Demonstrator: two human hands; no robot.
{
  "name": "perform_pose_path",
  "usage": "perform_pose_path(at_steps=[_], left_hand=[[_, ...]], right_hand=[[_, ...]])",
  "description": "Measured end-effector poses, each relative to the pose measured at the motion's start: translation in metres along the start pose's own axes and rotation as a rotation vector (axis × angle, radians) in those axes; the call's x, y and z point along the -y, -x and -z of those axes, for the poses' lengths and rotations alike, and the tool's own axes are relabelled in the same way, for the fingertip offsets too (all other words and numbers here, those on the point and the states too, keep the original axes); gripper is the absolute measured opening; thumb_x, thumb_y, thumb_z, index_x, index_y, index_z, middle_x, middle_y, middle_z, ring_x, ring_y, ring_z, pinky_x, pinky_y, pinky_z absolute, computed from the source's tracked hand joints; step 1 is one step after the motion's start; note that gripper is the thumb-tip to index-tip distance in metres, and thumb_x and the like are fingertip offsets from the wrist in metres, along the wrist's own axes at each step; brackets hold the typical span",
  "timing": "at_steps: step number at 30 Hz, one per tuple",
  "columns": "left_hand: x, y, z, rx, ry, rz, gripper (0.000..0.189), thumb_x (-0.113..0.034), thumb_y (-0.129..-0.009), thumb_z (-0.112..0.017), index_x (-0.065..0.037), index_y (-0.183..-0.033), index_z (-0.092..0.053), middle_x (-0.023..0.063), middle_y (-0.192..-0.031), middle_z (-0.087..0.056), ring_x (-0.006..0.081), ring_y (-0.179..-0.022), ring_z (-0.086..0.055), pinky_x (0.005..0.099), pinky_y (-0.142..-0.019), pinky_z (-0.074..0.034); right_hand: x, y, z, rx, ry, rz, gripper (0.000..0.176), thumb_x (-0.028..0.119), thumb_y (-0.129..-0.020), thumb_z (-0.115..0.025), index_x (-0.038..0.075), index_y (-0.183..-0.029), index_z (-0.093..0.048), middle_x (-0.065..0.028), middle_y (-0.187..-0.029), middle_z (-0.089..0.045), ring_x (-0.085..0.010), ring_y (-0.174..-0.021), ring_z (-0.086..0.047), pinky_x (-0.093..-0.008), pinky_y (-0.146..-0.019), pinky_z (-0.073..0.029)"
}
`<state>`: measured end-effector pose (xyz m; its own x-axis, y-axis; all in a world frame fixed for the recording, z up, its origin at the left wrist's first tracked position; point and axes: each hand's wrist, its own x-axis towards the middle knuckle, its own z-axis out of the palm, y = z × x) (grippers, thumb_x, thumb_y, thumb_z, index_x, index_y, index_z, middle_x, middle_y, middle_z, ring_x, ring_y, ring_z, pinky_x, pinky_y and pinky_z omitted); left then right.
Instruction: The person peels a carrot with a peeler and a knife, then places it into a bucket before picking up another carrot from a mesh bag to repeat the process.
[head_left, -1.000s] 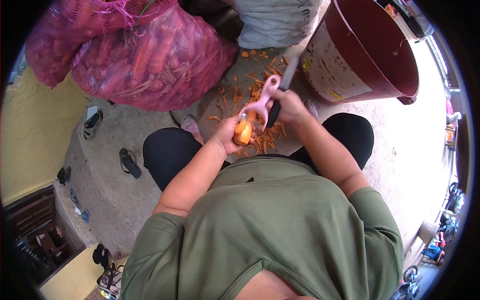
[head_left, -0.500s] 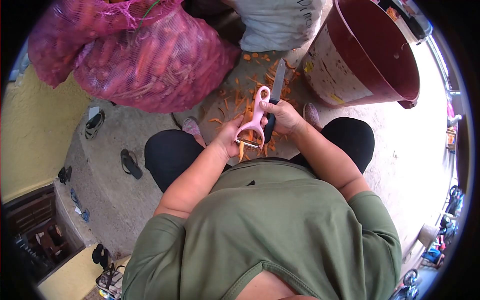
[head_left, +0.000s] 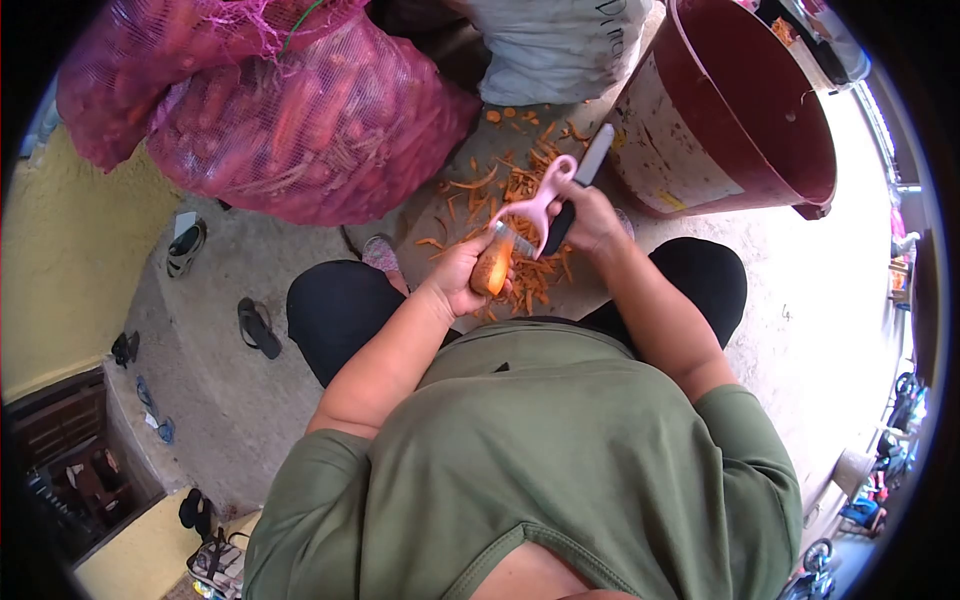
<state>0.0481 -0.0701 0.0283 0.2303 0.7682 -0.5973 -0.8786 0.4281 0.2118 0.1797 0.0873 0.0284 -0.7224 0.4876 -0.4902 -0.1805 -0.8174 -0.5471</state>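
My left hand point(head_left: 462, 275) is closed around a carrot point(head_left: 491, 272), partly peeled, with a bright orange strip showing beside darker skin. In my right hand point(head_left: 594, 218) are a pink peeler point(head_left: 537, 203) and a knife with a black handle point(head_left: 559, 229), held together. The knife's blade point(head_left: 596, 152) points up and away from me. The peeler's metal blade point(head_left: 516, 240) lies at the carrot's far end; whether it touches cannot be made out. Below the hands, orange peelings point(head_left: 528, 285) are scattered over the ground.
Pink mesh sacks of carrots point(head_left: 310, 130) stand at the front left, a white sack point(head_left: 560, 50) behind the peelings. A large dark red bucket point(head_left: 680, 150) is at the front right. Loose sandals point(head_left: 259, 328) lie on the concrete at left.
My right hand has moved right and away with the peeler and knife, both now tilted more to the right. The carrot in my left hand shows more, and the hanging peel strip is gone.
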Motion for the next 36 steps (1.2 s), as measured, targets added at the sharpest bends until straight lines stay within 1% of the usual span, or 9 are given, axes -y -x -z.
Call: perform_pose_path(at_steps=[4,7,11,19,23,25,28,31,36], left_hand=[[0.0,0.003,-0.02,0.016,0.033,-0.02,0.034,-0.03,-0.085,-0.039,-0.007,-0.109,-0.042,0.0105,-0.086,-0.051,0.0168,-0.068,-0.051,0.0279,-0.057,-0.044],[0.004,-0.007,0.012,0.028,-0.058,-0.014,0.034,-0.031,-0.085,-0.039,-0.007,-0.109,-0.042,0.0104,-0.083,-0.05,0.0173,-0.068,-0.05,0.0279,-0.057,-0.044],[0.005,-0.002,0.002,0.019,0.065,0.02,0.035,-0.032,-0.086,-0.036,-0.007,-0.109,-0.043,0.0091,-0.08,-0.048,0.0182,-0.068,-0.047,0.0284,-0.057,-0.043],[0.0,0.011,-0.034,-0.019,0.037,-0.08,0.037,-0.031,-0.087,-0.034,-0.002,-0.109,-0.042,0.0087,-0.08,-0.048,0.0186,-0.068,-0.047,0.0288,-0.058,-0.043],[0.006,-0.005,0.006,0.03,0.094,0.083,0.037,-0.031,-0.088,-0.033,-0.002,-0.109,-0.041,0.0092,-0.082,-0.046,0.0175,-0.069,-0.046,0.0274,-0.058,-0.043],[0.007,-0.001,0.0,0.094,0.146,0.082,0.037,-0.032,-0.088,-0.032,-0.003,-0.108,-0.041,0.0088,-0.082,-0.044,0.0162,-0.069,-0.044,0.0265,-0.058,-0.042],[0.004,0.0,0.001,0.075,0.161,0.044,0.036,-0.032,-0.088,-0.031,-0.003,-0.108,-0.041,0.0089,-0.082,-0.045,0.016,-0.07,-0.044,0.0273,-0.059,-0.043],[0.0,-0.001,0.002,0.067,0.162,0.001,0.036,-0.03,-0.088,-0.032,-0.002,-0.109,-0.041,0.0098,-0.087,-0.05,0.018,-0.073,-0.05,0.0313,-0.061,-0.046],[0.002,-0.003,-0.006,0.258,0.076,-0.049,0.035,-0.028,-0.087,-0.034,-0.001,-0.107,-0.044,0.0095,-0.095,-0.055,0.0216,-0.079,-0.058,0.0379,-0.062,-0.051]], right_hand=[[-0.018,0.022,-0.03,0.184,0.06,-0.168,0.016,0.017,-0.08,-0.053,0.002,-0.083,-0.05,-0.0063,-0.062,-0.052,-0.0158,-0.053,-0.051,-0.0282,-0.052,-0.044],[-0.014,0.001,-0.003,0.021,0.15,-0.082,0.013,0.014,-0.08,-0.053,0.002,-0.083,-0.05,-0.0062,-0.064,-0.052,-0.0148,-0.055,-0.052,-0.0275,-0.052,-0.044],[0.01,-0.024,0.036,-0.304,-0.092,0.155,0.014,0.016,-0.082,-0.05,0.004,-0.086,-0.045,-0.0025,-0.061,-0.047,-0.0131,-0.053,-0.048,-0.0291,-0.052,-0.044],[-0.017,0.02,-0.027,0.231,0.026,-0.089,0.014,0.017,-0.08,-0.054,0.003,-0.081,-0.051,-0.0059,-0.065,-0.053,-0.0135,-0.054,-0.052,-0.0259,-0.053,-0.044],[-0.017,-0.016,0.013,0.046,0.051,0.019,0.013,0.014,-0.079,-0.055,0.003,-0.083,-0.049,-0.005,-0.064,-0.051,-0.0146,-0.054,-0.051,-0.0264,-0.054,-0.045],[0.001,-0.024,0.037,-0.209,0.026,0.113,0.013,0.01,-0.079,-0.052,0.002,-0.087,-0.045,-0.0047,-0.066,-0.049,-0.0158,-0.056,-0.052,-0.0312,-0.054,-0.047],[0.011,-0.022,0.032,-0.299,-0.098,0.137,0.014,0.012,-0.079,-0.053,0.002,-0.085,-0.045,-0.0061,-0.063,-0.049,-0.0174,-0.055,-0.052,-0.0321,-0.053,-0.047],[-0.005,0.001,-0.001,0.059,0.016,-0.001,0.016,0.017,-0.079,-0.055,0.002,-0.083,-0.049,-0.0069,-0.065,-0.053,-0.0155,-0.053,-0.053,-0.0281,-0.052,-0.045],[-0.016,0.02,-0.028,0.191,0.077,-0.064,0.018,0.019,-0.077,-0.058,0.004,-0.082,-0.051,-0.0058,-0.064,-0.053,-0.0135,-0.054,-0.053,-0.0265,-0.052,-0.045]])
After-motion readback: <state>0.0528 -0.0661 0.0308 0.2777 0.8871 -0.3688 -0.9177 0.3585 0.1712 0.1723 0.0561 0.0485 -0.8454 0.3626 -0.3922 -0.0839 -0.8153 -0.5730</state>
